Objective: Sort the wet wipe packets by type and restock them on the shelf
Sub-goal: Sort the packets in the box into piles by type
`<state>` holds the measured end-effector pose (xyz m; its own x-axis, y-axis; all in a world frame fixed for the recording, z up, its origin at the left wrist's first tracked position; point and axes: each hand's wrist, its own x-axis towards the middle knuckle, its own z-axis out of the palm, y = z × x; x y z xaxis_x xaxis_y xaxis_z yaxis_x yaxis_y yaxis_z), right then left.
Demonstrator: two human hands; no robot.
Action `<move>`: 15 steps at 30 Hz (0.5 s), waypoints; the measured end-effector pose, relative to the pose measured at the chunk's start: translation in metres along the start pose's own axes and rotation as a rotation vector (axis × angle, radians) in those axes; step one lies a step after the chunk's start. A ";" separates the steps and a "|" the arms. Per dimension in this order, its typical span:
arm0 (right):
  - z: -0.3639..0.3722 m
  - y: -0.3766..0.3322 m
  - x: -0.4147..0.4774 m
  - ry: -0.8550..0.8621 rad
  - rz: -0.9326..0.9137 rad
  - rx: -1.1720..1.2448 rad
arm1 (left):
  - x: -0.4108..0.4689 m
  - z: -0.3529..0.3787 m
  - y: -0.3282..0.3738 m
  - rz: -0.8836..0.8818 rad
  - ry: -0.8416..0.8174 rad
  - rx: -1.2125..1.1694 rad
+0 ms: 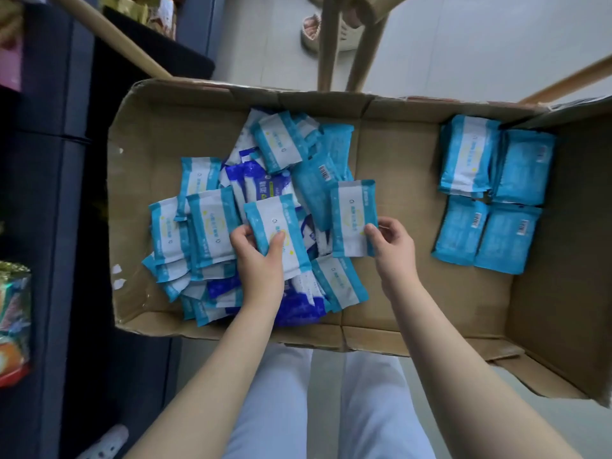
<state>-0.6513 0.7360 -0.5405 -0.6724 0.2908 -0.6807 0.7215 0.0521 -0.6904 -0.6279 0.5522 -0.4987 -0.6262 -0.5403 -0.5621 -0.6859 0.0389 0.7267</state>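
A wide, shallow cardboard box (397,154) is seen from above, its brown floor creased and its near rim torn. What it rests on cannot be told. A mixed pile (265,167) of wet wipe packets is heaped on the left half of the box floor, with light-blue ones lying over dark-blue packets (298,308). Against the right wall, four sorted stacks (470,157) of light-blue packets are set side by side. They are well apart from the pile, with bare cardboard between.

A light-blue packet (271,220) is gripped at its near end by the left hand (258,260) above the pile. The thumb is laid on its face and the fingers are curled round its left edge. A second light-blue packet (351,213) is pinched at its near right corner by the right hand (394,243), between thumb and curled fingers, at the pile's right edge.

Pale grey floor (496,44) is seen beyond the box, where wooden stool legs (331,51) stand and a sandalled foot (311,31) is placed. A dark shelf unit (49,144) runs along the left, with bright packaged goods (13,326) at its edge.
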 end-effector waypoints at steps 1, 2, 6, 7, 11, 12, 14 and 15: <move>-0.013 0.001 -0.001 0.041 0.001 0.035 | -0.007 0.006 0.005 -0.016 -0.037 -0.032; -0.027 0.003 -0.001 0.082 0.011 0.072 | -0.013 0.015 0.006 -0.039 -0.074 -0.048; -0.093 0.012 0.005 0.206 0.106 0.199 | -0.037 0.071 0.011 -0.097 -0.274 -0.054; -0.111 0.014 0.007 0.224 0.123 0.213 | -0.043 0.089 0.010 -0.100 -0.335 -0.024; -0.180 0.026 0.022 0.286 0.129 0.147 | -0.062 0.166 0.000 -0.120 -0.510 0.053; -0.195 0.029 0.026 0.314 0.131 0.128 | -0.067 0.184 -0.004 -0.116 -0.532 0.071; -0.217 0.036 0.037 0.367 0.144 0.095 | -0.073 0.216 -0.010 -0.114 -0.565 0.094; -0.225 0.037 0.042 0.385 0.152 0.089 | -0.075 0.229 -0.013 -0.125 -0.573 0.098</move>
<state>-0.6152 0.9650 -0.5394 -0.4367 0.6252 -0.6468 0.7789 -0.0969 -0.6196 -0.6574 0.7850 -0.5563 -0.6204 -0.0068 -0.7842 -0.7810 0.0962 0.6171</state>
